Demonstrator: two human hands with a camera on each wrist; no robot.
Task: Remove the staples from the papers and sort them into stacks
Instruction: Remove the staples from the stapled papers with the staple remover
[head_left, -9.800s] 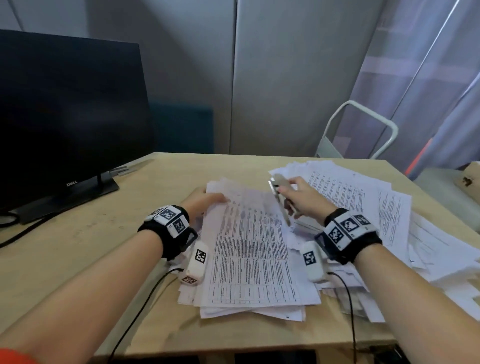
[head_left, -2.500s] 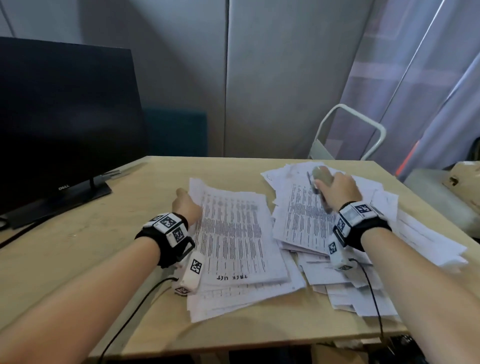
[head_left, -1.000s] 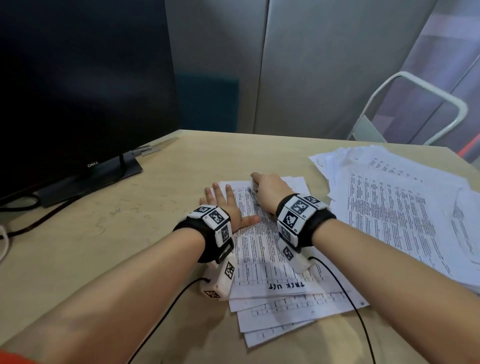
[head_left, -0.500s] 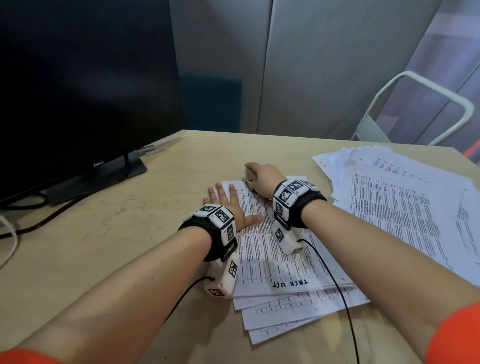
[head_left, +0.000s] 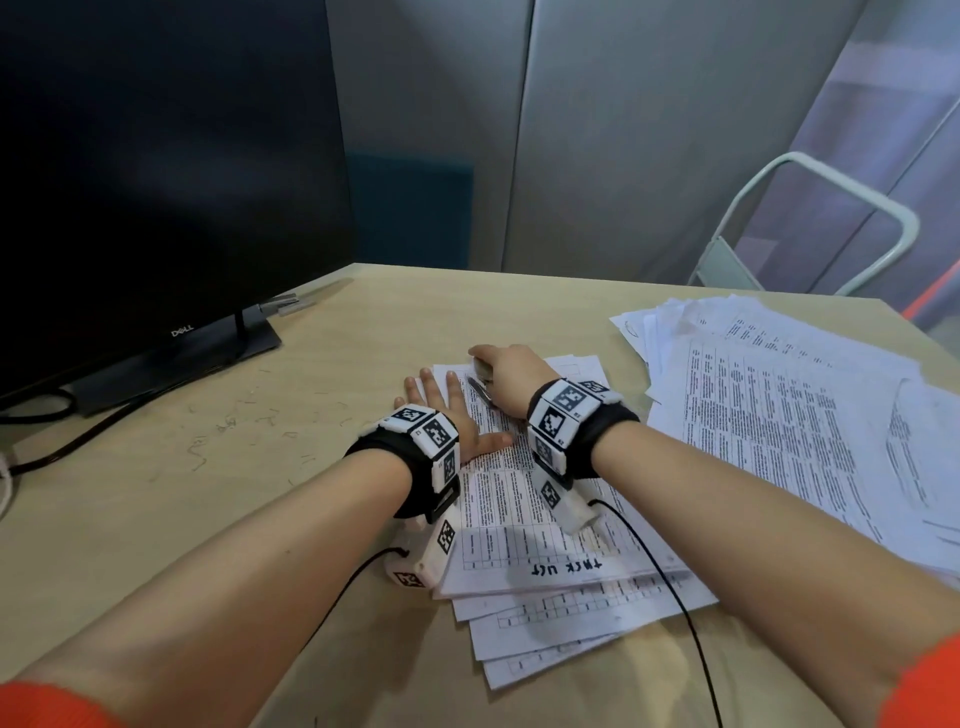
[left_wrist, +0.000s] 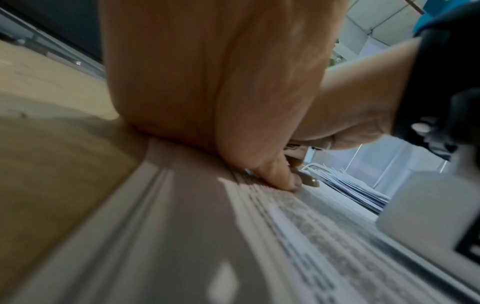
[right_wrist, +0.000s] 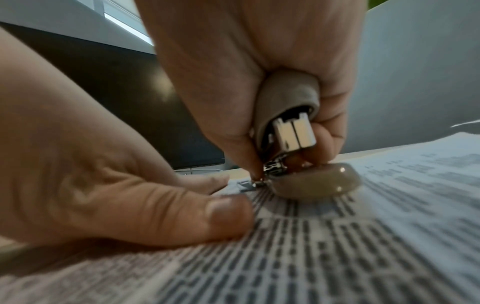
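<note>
A person's right hand (head_left: 511, 376) grips a small grey staple remover (right_wrist: 288, 131) and presses its metal tip into the top left corner of a printed packet of papers (head_left: 524, 499) on a wooden desk (head_left: 156, 493), while the left hand (head_left: 447, 415) lies flat and open just beside it, fingers spread and thumb (right_wrist: 226, 214) pinning the sheet. The packet tops a loosely fanned stack at the near edge of the desk; a larger, untidy pile (head_left: 789, 415) lies to the right, apart from it. The staple itself is too small to make out, though the wrist view shows the metal tip meeting the paper's corner. The step in hand appears to be prying one staple free, and it seems best done slowly: the tip kept low and slid under the staple's crown rather than dug into the page, then levered up gently, with the left hand held firmly close to the corner so the sheets neither lift nor tear. A jerk could rip the corner or flick the staple away. Small bent bits of wire (head_left: 249, 421) scattered on the desk by the monitor (head_left: 156, 171) suggest earlier staples were left loose there; this one would be better set aside with them than dropped among the pages. Once it is out, the sheets can be squared and sorted.
</note>
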